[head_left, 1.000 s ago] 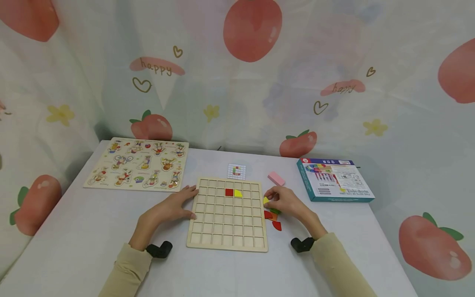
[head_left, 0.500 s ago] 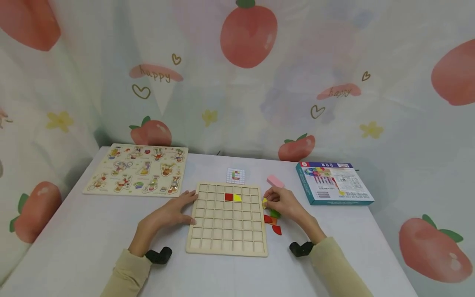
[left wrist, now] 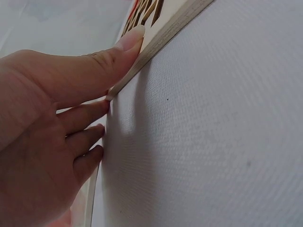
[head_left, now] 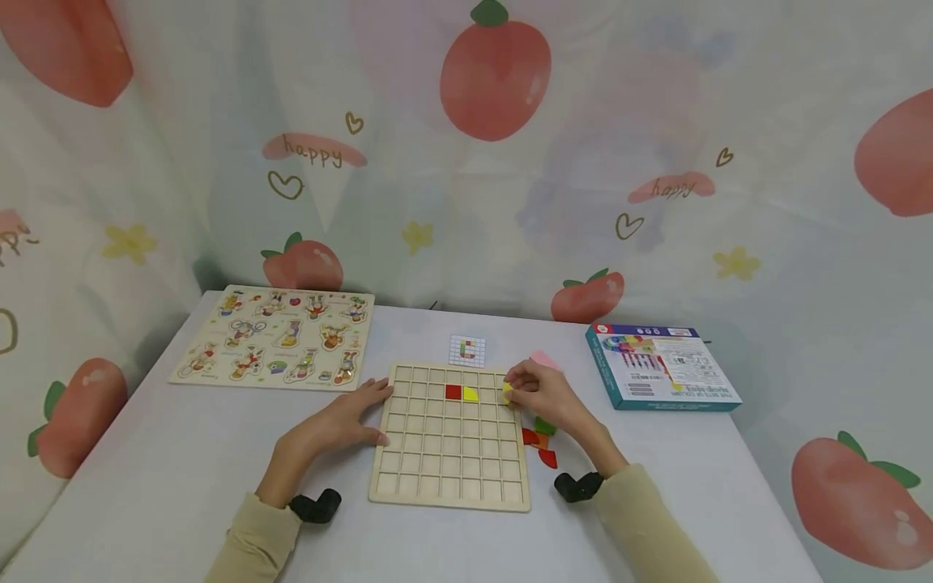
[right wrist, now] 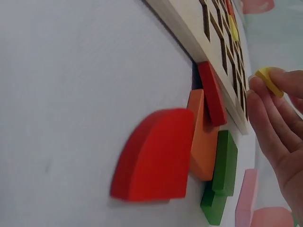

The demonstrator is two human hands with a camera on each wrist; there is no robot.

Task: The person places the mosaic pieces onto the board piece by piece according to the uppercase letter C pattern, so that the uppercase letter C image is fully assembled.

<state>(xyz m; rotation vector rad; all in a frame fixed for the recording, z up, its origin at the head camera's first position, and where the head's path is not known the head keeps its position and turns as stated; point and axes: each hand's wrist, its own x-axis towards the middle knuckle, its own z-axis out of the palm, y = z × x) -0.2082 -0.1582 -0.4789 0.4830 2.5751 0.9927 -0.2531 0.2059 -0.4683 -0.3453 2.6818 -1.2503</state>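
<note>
My right hand (head_left: 543,397) fingers pinch the small, light, rigid yellow tile (right wrist: 268,81) by its edges; my left hand (head_left: 337,423) lies flat, steadying the grid board (head_left: 452,478).

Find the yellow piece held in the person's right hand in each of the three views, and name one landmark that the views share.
Head: yellow piece pinched at the grid board's right edge, right of centre.
Left wrist: not in view.
Right wrist: yellow piece at the fingertips, upper right.
Shared landmark: the grid board, whose edge shows in all three.
</note>
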